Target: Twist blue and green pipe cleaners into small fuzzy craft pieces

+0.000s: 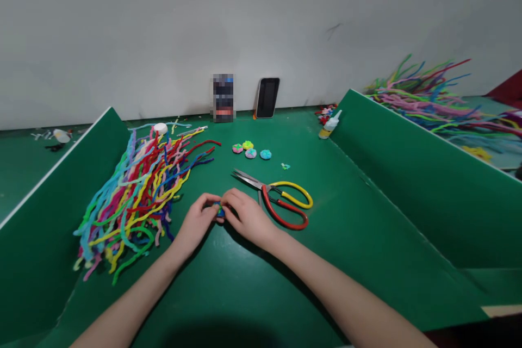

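Between my two hands is a small blue and green piece of coiled pipe cleaner (220,210), mostly covered by my fingers. My left hand (200,218) pinches it from the left. From the right, the fingertips of my right hand (245,216) close on it too. Just beyond my right hand lie scissors (264,187) with one yellow and one red handle, blades pointing to the left. Farther back sit several small coiled pipe cleaner discs, among them a blue one (266,154) and a yellow one (248,145).
A heap of coloured pipe cleaners (138,190) spreads along the left. Green partitions (424,174) flank the table. A glue bottle (329,126) stands by the right one. Against the wall lean a phone (267,98) and a blurred-out device (223,98). Tiny scraps (285,166) lie behind the scissors.
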A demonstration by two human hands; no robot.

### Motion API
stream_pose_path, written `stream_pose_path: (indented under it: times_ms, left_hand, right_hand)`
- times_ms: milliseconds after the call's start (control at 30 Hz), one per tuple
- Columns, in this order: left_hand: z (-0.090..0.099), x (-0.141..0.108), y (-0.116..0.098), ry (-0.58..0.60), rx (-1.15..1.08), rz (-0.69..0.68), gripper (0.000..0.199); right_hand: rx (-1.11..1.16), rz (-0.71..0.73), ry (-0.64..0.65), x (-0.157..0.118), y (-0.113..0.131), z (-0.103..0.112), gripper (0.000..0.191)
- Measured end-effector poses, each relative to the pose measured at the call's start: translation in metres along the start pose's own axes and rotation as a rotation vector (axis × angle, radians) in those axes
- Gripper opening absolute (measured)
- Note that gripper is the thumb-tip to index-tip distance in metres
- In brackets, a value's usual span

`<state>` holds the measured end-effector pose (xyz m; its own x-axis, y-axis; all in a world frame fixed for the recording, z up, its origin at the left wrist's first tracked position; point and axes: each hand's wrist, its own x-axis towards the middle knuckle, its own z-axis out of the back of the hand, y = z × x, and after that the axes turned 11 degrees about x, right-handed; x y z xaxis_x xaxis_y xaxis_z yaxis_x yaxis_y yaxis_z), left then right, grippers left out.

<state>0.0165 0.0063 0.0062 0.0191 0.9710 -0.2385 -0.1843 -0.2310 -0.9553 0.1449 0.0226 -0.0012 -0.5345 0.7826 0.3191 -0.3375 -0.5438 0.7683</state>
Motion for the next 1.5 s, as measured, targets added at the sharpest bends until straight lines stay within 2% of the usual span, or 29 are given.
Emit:
stream_pose_path:
  times_ms: [367,533,700,800,933,1100,1233,1500]
  left_hand:
    - [0.001,0.001,0.001,-0.022,-0.004,0.035,0.016]
    - [0.001,0.000,0.000,0.003,-0.018,0.052,0.015]
    - [0.003,-0.001,-0.002,0.097,-0.079,0.081,0.018]
    - [0.003,-0.002,-0.002,0.151,-0.102,0.107,0.021]
    - [0.002,-0.001,0.000,0.101,-0.086,0.070,0.022]
    - [0.003,0.003,0.004,-0.053,-0.005,-0.035,0.022]
    - [0.004,0.004,0.005,-0.116,0.048,-0.095,0.019]
    - [-0.003,-0.002,0.009,-0.105,0.170,-0.137,0.019]
  right_hand:
    - [-0.116,0.076,0.014,-0.001,-0.001,-0.002,0.015]
    - [-0.204,0.101,0.032,-0.003,-0.001,-0.003,0.017]
    - [-0.299,0.113,0.112,-0.004,0.000,-0.005,0.023]
    - [-0.289,0.133,0.102,-0.004,-0.001,-0.007,0.024]
    - [-0.154,0.129,-0.010,-0.003,-0.003,-0.006,0.019]
    - [-0.040,0.034,-0.154,-0.001,-0.001,0.002,0.018]
    - [-0.119,0.000,-0.093,-0.002,0.000,0.002,0.018]
    - [-0.390,0.024,-0.020,-0.003,-0.001,-0.008,0.014]
